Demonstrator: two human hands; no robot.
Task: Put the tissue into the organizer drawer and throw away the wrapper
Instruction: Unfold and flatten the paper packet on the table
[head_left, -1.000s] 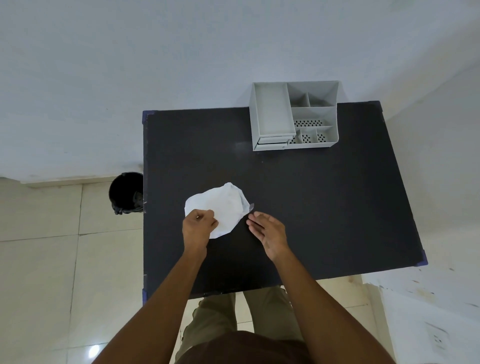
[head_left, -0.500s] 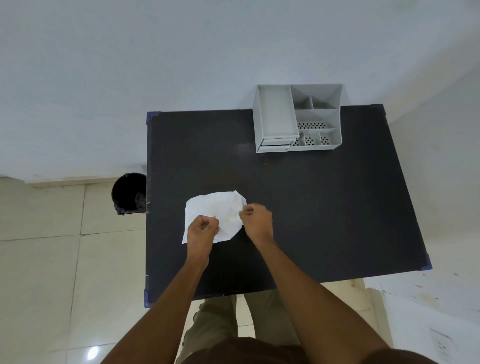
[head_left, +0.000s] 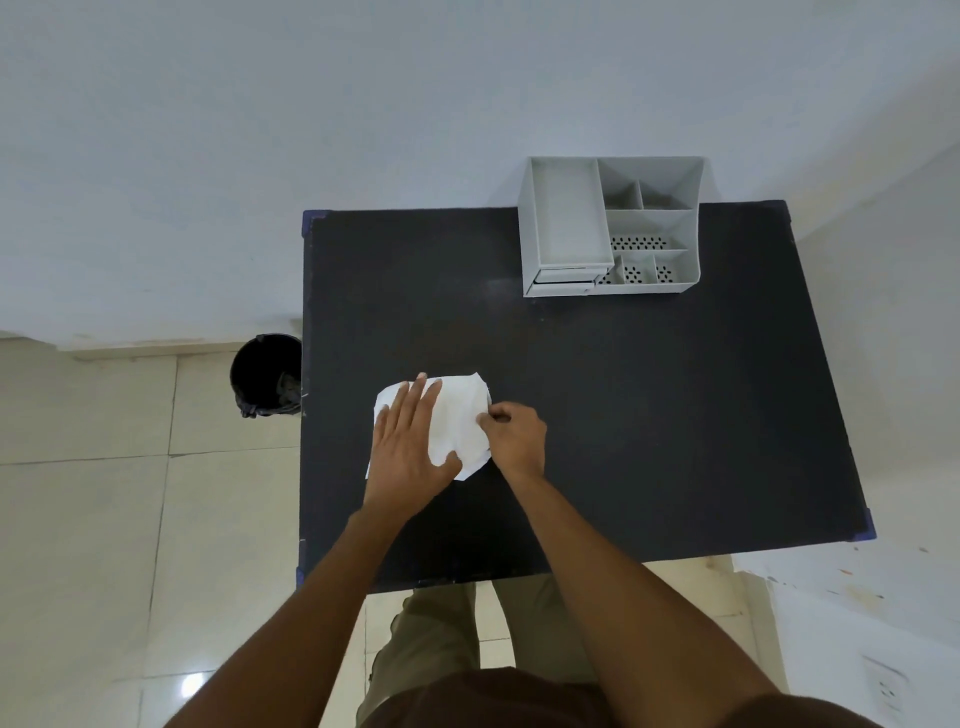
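Note:
A white wrapped tissue (head_left: 462, 415) lies flat on the black table (head_left: 649, 415), near its front left part. My left hand (head_left: 410, 447) rests on it palm down, fingers spread and flat. My right hand (head_left: 517, 436) is at the tissue's right edge, its fingertips pinched on that edge. The grey organizer (head_left: 613, 228) stands at the table's back edge, its small drawers (head_left: 566, 280) at the front left, closed as far as I can tell. A black waste bin (head_left: 267, 374) stands on the floor just left of the table.
A pale wall runs behind the table and along its right side. Tiled floor (head_left: 104, 519) lies to the left. My legs are at the table's front edge.
My left hand has gone from a fist gripping the tissue's left corner to lying flat and spread on top of it. My right hand stays pinched at the right edge.

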